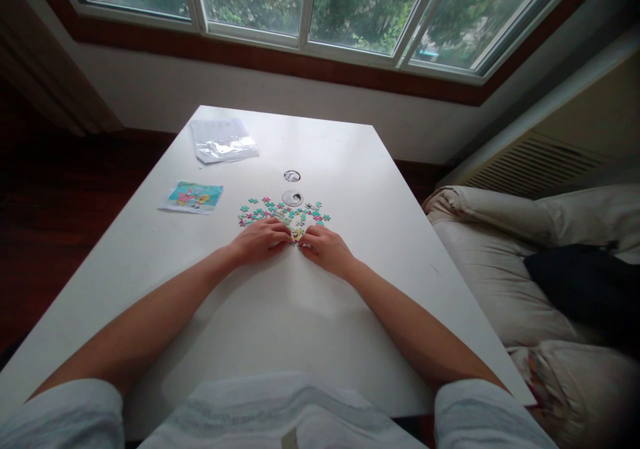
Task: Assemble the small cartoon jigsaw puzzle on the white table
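Note:
Several small teal, pink and yellow puzzle pieces (280, 212) lie scattered on the white table (280, 302). My left hand (260, 239) rests at the near edge of the pile, fingers curled and pinched on pieces. My right hand (326, 246) sits close beside it, fingers also curled, fingertips meeting the left hand's over a yellowish piece (297, 235). What each hand grips is too small to name.
A colourful reference picture (193, 196) lies to the left. A clear plastic bag (223, 140) lies at the far left of the table. Two round lids or tins (292, 186) sit behind the pieces. A cushioned sofa (540, 269) stands on the right, and windows are beyond.

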`<state>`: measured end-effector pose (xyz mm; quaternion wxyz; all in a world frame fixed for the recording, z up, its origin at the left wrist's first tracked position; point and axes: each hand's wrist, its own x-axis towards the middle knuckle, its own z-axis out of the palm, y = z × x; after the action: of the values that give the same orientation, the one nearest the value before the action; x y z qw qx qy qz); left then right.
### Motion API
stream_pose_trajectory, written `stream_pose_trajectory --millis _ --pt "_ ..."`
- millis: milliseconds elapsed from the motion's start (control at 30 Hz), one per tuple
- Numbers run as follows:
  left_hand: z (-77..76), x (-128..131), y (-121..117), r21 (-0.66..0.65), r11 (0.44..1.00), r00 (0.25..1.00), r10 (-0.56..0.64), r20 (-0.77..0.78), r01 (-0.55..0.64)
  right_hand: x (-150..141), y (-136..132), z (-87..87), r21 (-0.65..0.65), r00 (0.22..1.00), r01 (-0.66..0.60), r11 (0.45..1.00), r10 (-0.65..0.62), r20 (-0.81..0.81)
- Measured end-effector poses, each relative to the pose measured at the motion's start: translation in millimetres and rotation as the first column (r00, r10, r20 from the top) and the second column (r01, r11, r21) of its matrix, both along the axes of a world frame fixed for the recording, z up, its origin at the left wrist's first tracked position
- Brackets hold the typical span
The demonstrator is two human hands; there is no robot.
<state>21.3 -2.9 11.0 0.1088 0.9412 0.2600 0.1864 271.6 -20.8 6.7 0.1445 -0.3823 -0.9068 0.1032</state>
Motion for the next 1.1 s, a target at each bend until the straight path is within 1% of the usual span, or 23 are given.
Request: stream_pose_trajectory --millis 333,533,667,767,900,1100 --pt "-0.3 0.8 -0.2 0.019 1.0 1.0 0.008 0.007 -0.009 -1.0 -1.2 -2.9 0.027 1.0 0.014 1.0 -0.014 -0.007" --pt "0.9 1.2 -1.0 0.012 1.0 1.0 0.011 -0.007 -0.011 -5.1 -3.2 4.8 0.039 0.999 0.016 0.999 -0.018 0.042" --pt "0.2 6.8 -6.1 0.039 0.997 0.997 0.071 -0.023 -0.07 -9.5 -4.9 8.3 0.029 0.997 0.031 0.999 -0.033 0.065" --pt "1.0 12.8 -13.1 0.084 0.988 0.99 0.136 -0.048 -0.132 -9.9 -6.3 7.0 0.024 0.998 0.047 0.999 -0.048 0.051" --pt "3.7 15.9 -27.1 0.134 0.976 0.976 0.187 -0.115 -0.171 -7.5 -6.1 2.0 0.036 0.999 0.051 0.998 -0.052 0.005" --pt "6.1 2.5 -62.7 0.175 0.951 0.94 0.287 -0.185 -0.256 -4.2 -0.7 -7.3 0.054 0.996 -0.002 0.999 0.007 -0.094"
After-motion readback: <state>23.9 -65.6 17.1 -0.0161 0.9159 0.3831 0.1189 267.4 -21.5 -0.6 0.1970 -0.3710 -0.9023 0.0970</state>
